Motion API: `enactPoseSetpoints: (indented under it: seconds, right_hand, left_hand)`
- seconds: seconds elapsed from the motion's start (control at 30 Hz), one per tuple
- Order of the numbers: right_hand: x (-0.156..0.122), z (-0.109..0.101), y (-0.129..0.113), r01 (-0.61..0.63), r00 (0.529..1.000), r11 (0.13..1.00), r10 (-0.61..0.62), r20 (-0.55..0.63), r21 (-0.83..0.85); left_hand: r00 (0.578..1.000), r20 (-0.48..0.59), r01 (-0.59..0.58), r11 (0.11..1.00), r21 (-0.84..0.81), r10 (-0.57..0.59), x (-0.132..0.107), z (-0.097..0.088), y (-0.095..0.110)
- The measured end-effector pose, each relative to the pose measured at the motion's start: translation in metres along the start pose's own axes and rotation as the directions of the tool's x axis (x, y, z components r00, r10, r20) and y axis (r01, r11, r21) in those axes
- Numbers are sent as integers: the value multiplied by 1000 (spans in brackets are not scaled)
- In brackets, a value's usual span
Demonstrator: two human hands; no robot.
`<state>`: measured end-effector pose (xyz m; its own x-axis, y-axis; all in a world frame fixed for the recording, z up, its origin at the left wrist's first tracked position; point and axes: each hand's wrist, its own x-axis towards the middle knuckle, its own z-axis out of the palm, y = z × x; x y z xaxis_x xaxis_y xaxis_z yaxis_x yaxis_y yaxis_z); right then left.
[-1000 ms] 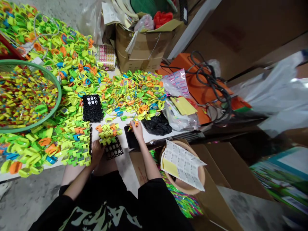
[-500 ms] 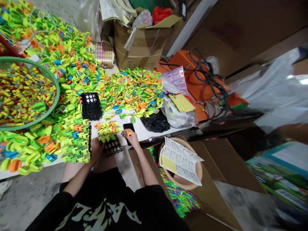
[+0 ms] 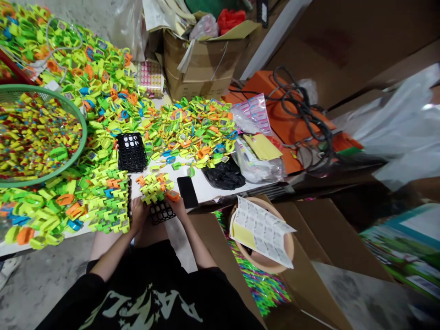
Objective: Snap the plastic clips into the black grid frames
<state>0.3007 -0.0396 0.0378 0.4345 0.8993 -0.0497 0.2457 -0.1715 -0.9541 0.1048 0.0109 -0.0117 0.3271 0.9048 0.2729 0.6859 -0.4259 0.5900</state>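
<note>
A black plastic grid tray (image 3: 162,213) juts out past the table edge above my lap, its far part filled with rows of yellow-green and orange toy watches (image 3: 153,187). At its left edge my left hand (image 3: 138,215) is closed round the rim, the fingers partly hidden. My right hand (image 3: 178,208) pinches an orange toy watch (image 3: 173,196) at the tray's right side, close to the filled rows. Left of the tray stands another tray (image 3: 109,201) packed with toy watches. A black phone (image 3: 187,192) lies just right of my right hand.
Loose toy watches (image 3: 192,133) heap across the table. Stacked black grid trays (image 3: 131,153) stand behind. A green basket (image 3: 82,137) of small yellow-red pieces is at left. A black bag (image 3: 225,175) lies at right; below it, a round tub (image 3: 287,250) with a printed sheet sits on cartons.
My right hand has moved left from above the phone to the tray, carrying the orange toy watch. The phone is now uncovered. My left hand stays at the tray's edge.
</note>
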Motion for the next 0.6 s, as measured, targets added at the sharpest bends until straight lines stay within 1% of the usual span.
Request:
enactPoseSetpoints:
  seconds: [0.1, 0.17, 0.27, 0.43, 0.6]
  right_hand:
    - [-3, 1, -3, -45, 999, 997, 44, 20, 58]
    - [-4, 0, -7, -44, 998, 998, 42, 38, 52]
    - [-2, -2, -14, -16, 997, 1000, 17, 70, -15]
    - [3, -4, -23, 61, 987, 987, -37, 158, -148]
    - [10, 0, -21, 118, 983, 953, -71, 171, -279]
  left_hand:
    - [1000, 2, -9, 1000, 10, 9, 1, -3, 2]
    - [1000, -3, -15, 1000, 17, 15, 1, -5, 4]
    - [1000, 8, -23, 999, 29, 23, 2, -8, 6]
    - [1000, 11, -19, 999, 37, 19, 2, -10, 9]
    - [999, 7, -36, 999, 29, 36, 2, -11, 8]
